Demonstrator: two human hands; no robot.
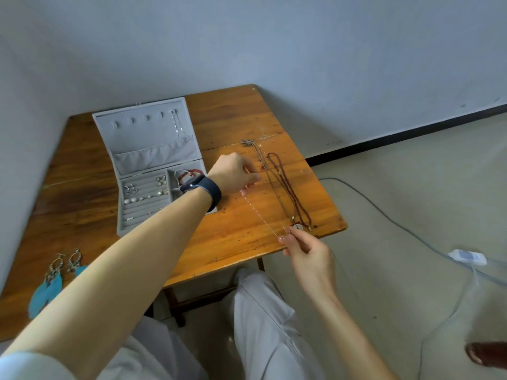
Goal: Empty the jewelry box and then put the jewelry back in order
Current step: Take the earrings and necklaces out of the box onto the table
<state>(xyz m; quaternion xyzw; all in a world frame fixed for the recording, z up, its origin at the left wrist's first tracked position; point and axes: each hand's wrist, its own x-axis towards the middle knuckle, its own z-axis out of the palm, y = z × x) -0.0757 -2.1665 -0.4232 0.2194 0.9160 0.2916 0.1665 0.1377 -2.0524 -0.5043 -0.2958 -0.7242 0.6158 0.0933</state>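
Stretching taut between pinching left hand (233, 174) and right hand (307, 253) fingers, a thin glinting chain (260, 215) over grainy wood.

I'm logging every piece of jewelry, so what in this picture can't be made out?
Head view:
- Open grey jewelry box: right compartments hidden by left hand and wrist.
- Small rings and studs: too small to identify.
- Turquoise feather earrings: partly under the forearm.

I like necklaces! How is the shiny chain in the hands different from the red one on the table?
The silver chain is thin, pale and stretched straight between the left hand and right hand. The red beaded necklace is thicker, dark and lies loose on the table, untouched. Both are outside the jewelry box.
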